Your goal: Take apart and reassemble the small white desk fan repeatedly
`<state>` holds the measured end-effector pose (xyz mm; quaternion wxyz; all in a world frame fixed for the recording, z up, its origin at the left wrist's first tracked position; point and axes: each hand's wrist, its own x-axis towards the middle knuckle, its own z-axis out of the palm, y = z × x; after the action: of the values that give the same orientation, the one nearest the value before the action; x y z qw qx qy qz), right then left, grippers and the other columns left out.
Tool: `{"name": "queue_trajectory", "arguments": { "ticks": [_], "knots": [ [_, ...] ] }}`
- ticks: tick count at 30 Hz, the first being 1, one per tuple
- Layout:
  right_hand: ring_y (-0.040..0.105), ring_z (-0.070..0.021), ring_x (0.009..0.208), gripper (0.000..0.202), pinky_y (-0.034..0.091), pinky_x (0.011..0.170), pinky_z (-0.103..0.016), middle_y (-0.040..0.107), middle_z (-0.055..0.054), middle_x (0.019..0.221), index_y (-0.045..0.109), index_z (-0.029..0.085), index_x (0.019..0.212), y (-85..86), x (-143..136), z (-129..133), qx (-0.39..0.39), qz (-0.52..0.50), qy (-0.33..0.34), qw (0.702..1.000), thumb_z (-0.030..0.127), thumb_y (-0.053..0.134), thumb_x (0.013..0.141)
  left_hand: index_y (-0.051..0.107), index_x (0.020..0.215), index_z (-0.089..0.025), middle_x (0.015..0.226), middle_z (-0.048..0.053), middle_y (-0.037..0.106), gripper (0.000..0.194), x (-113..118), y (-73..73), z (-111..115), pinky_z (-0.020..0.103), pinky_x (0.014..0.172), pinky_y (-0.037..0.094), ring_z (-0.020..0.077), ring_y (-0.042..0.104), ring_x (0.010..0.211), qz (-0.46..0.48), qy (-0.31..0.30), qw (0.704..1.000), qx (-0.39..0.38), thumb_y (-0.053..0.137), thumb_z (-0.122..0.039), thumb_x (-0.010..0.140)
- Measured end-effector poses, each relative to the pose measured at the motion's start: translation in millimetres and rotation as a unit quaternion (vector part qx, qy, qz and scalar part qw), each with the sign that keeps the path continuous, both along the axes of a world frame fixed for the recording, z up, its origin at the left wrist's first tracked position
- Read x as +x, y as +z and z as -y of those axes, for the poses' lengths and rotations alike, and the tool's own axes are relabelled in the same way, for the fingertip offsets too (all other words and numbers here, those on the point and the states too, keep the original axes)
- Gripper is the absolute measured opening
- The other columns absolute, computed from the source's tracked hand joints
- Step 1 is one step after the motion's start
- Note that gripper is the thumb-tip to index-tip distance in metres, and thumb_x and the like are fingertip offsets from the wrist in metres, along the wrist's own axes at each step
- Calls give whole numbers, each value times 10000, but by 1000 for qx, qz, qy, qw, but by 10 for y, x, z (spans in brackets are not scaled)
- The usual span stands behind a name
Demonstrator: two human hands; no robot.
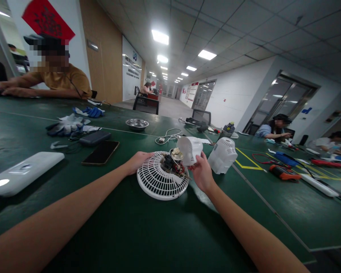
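The right grip (201, 168) pinches a small white plastic cover with a rounded, cup-like shape (190, 148), thumb and fingers closed on its lower right side, and holds it tilted just beside and partly above an exposed motor assembly with dark parts and loose wiring (170, 163). That motor assembly sits on the middle of a round white plastic fan grille with radiating slats (156, 186), which lies on the dark green surface (113, 235) between the two grips, its slatted side up. The left grip (139, 162) touches the grille's far left rim with its fingers; I cannot tell whether it clasps the rim or only rests there. Just right of the right grip, a white plastic housing with vent slots (223, 155) stands upright, apart from the grille. Beyond the grille lie a white cable in loose loops (169, 137) and a shallow, shiny metal bowl (137, 124); left of the left grip lies a black smartphone (100, 152).
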<state>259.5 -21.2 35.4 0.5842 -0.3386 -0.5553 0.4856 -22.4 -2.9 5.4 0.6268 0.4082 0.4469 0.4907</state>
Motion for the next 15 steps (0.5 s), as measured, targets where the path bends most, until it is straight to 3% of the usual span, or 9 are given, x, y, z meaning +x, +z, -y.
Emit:
{"name": "queue_trajectory", "arguments": {
  "ticks": [4,9,12,15],
  "knots": [
    [647,-223,912,755,545,790,-386,636,-67,1105,221,283,1406,55,-58,151,119,105,-40,987,416,638,791,708,862,-92,824,119,735,200,-2,-36,-32,318,682,556,206,698,723,-2,-1,1000,7,705,-280,793],
    [597,-254,1038,741,500,888,-425,595,-81,1190,369,278,1355,133,-59,298,240,279,-65,928,360,738,717,707,878,-92,834,129,738,216,9,7,5,336,709,555,218,704,753,2,-6,1000,-3,711,-287,786],
    [568,-274,1091,746,481,914,-451,576,-92,1228,385,270,1369,135,-83,320,258,346,-63,900,356,735,715,709,876,-100,825,126,740,208,28,50,44,337,715,554,224,707,766,-3,-7,1000,-2,706,-288,788],
    [572,-280,1090,813,468,937,-473,573,-98,1242,321,265,1420,119,-93,304,243,376,-43,893,355,726,721,709,876,-106,833,129,739,212,44,62,50,347,722,550,239,706,789,-9,-1,1000,-3,709,-294,779]
  ]
}}
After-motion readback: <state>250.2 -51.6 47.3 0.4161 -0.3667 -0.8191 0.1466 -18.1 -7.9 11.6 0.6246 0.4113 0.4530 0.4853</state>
